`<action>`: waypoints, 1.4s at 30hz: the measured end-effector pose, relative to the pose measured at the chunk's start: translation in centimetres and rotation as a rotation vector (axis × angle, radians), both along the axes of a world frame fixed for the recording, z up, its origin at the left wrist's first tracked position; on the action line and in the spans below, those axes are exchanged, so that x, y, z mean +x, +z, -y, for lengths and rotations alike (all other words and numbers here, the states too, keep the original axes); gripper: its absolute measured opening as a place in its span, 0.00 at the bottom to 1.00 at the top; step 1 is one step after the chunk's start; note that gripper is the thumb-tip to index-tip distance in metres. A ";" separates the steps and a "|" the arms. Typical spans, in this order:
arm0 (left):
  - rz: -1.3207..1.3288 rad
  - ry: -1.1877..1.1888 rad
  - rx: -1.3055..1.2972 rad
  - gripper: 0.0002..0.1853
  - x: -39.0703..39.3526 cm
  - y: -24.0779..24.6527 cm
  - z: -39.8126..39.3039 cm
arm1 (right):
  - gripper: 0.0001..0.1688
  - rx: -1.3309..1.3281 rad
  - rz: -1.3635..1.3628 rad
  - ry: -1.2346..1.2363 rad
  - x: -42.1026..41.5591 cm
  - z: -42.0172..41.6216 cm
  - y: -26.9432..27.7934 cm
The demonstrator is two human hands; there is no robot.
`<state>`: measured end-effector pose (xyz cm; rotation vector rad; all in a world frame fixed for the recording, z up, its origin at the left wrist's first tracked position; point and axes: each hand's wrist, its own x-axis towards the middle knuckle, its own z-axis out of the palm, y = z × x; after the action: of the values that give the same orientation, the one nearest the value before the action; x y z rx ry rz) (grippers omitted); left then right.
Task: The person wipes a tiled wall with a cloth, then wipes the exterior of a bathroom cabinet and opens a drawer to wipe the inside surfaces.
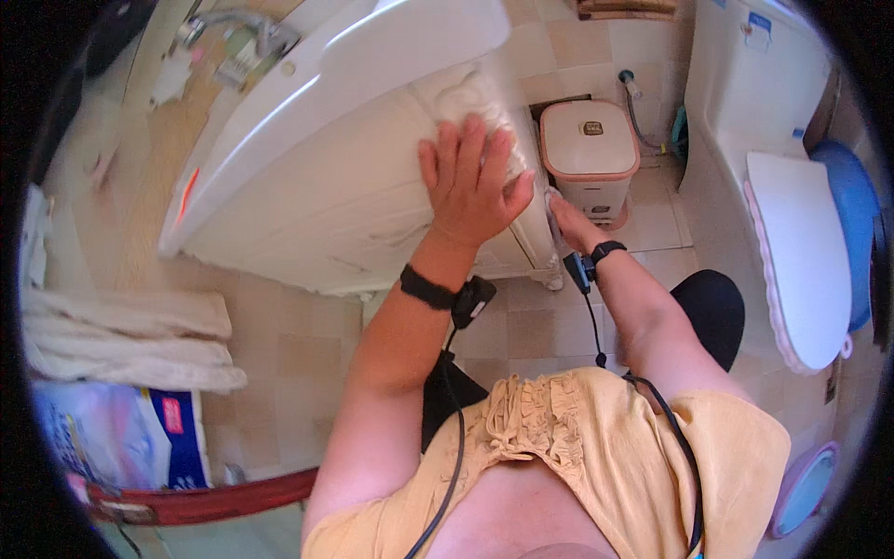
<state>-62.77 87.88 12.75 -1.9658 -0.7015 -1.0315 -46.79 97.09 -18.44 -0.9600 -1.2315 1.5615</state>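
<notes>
My left hand (471, 182) lies palm down with its fingers spread against the carved door of a cream vanity cabinet (335, 202), below the white washbasin (433, 35). To its right, my right hand (573, 222) is at the cabinet's side panel, close to a lidded bin. Its fingers are mostly hidden; something pale, perhaps a cloth (553, 209), shows by them, and I cannot tell how it is held. Both wrists wear black straps with small cabled devices.
The white bin with a pink rim (590, 140) stands between cabinet and toilet (800, 258). A blue basin (848, 223) is behind the toilet, a pink-rimmed basin (807, 489) at lower right. Left are towels (133, 339), plastic packages (105, 433) and a red bar (209, 499).
</notes>
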 end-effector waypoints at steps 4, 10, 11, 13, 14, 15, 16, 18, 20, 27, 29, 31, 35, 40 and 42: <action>0.071 0.006 -0.129 0.39 -0.8 -0.6 1.4 | 0.28 -0.166 -0.080 0.210 0.0 7.3 4.9; 0.167 -0.120 -0.302 0.35 0.0 0.7 4.9 | 0.16 -0.025 0.635 0.400 4.0 9.4 4.5; 0.190 -0.145 -0.337 0.33 0.1 0.5 6.0 | 0.15 0.097 0.620 0.469 4.5 9.9 4.3; 0.138 -0.235 -0.434 0.29 -1.9 -2.2 6.7 | 0.14 0.152 0.596 0.495 3.8 11.0 6.3; 0.114 -0.267 -0.502 0.27 -3.5 -4.3 7.5 | 0.15 0.070 0.583 0.467 1.7 13.5 9.9; 0.088 -0.202 -0.550 0.24 -5.0 -5.4 8.6 | 0.15 0.002 0.577 0.414 0.1 15.6 14.2; 0.057 -0.146 -0.592 0.21 -6.3 -6.3 9.8 | 0.17 0.256 0.656 0.310 -0.8 17.1 17.4; 0.183 -0.058 -0.621 0.17 -9.4 -8.3 11.3 | 0.17 0.682 0.662 0.059 -3.6 18.9 22.9; 0.433 0.053 -0.679 0.13 -12.7 -11.1 12.2 | 0.18 1.113 0.740 -0.156 -5.4 18.9 26.5; 1.161 0.023 -0.855 0.11 -16.2 -10.4 13.9 | 0.23 1.680 1.130 -0.222 -10.2 12.7 29.0; 1.139 0.030 -0.827 0.11 -17.1 -10.1 14.3 | 0.21 1.746 1.085 -0.214 -12.2 12.2 28.9; 1.132 0.082 -0.831 0.10 -18.0 -10.5 14.6 | 0.21 1.745 1.099 -0.151 -14.7 12.4 29.6; 1.187 0.123 -0.779 0.10 -19.2 -12.2 14.1 | 0.19 1.747 1.120 -0.037 -19.5 12.2 30.4; 1.184 0.163 -0.668 0.10 -19.9 -11.6 13.8 | 0.14 1.810 1.075 0.025 -25.2 11.5 30.6; 1.180 0.193 -0.610 0.10 -20.4 -12.0 13.1 | 0.11 1.834 1.064 0.069 -27.0 11.3 30.4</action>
<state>-83.17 74.75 0.80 -1.5059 -1.9704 -2.0071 -73.75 85.76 11.93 -0.3021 -2.4915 -0.6027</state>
